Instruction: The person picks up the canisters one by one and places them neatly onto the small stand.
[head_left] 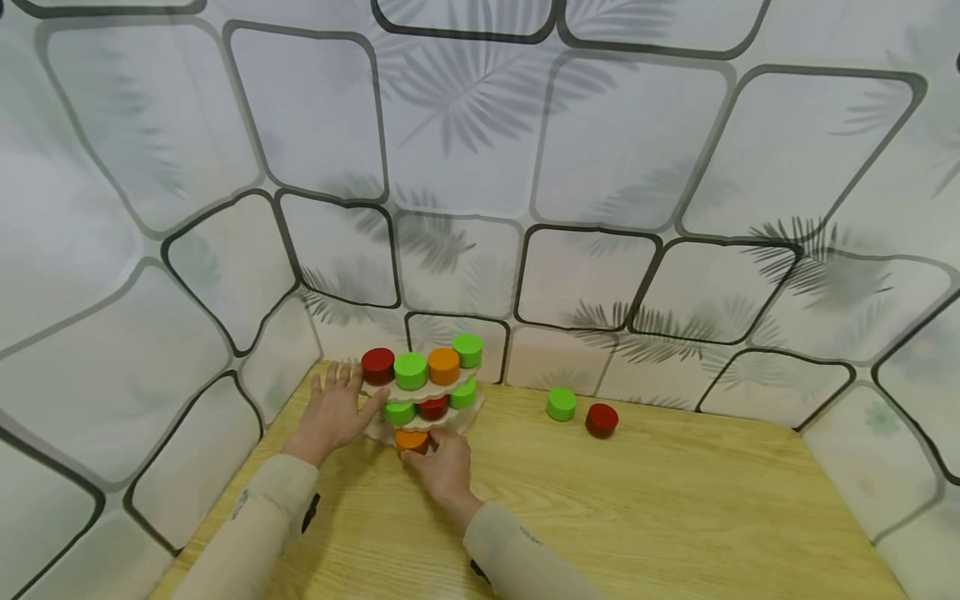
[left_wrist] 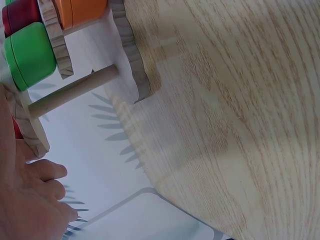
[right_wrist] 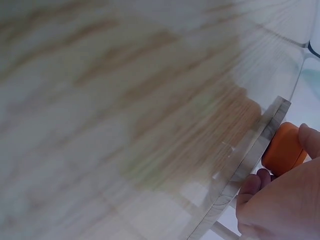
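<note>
A wooden three-tier stand [head_left: 429,393] with wavy edges holds small round lidded boxes. On its top tier are a dark red box [head_left: 378,367], a green box [head_left: 410,372], an orange box [head_left: 443,367] and another green one at the back. Green and red boxes fill the middle tier. My left hand [head_left: 333,411] holds the top tier's left edge, thumb along the front and fingers at the side. Low at the front, my right hand [head_left: 447,467] pinches an orange round box [right_wrist: 285,149] on the bottom tier between thumb and fingers.
To the right on the wooden table [head_left: 660,500] lie a loose green box [head_left: 561,404] and a loose dark red box [head_left: 602,421]. Patterned cloth walls [head_left: 465,267] rise behind the stand and along both sides, close to the stand at the back left.
</note>
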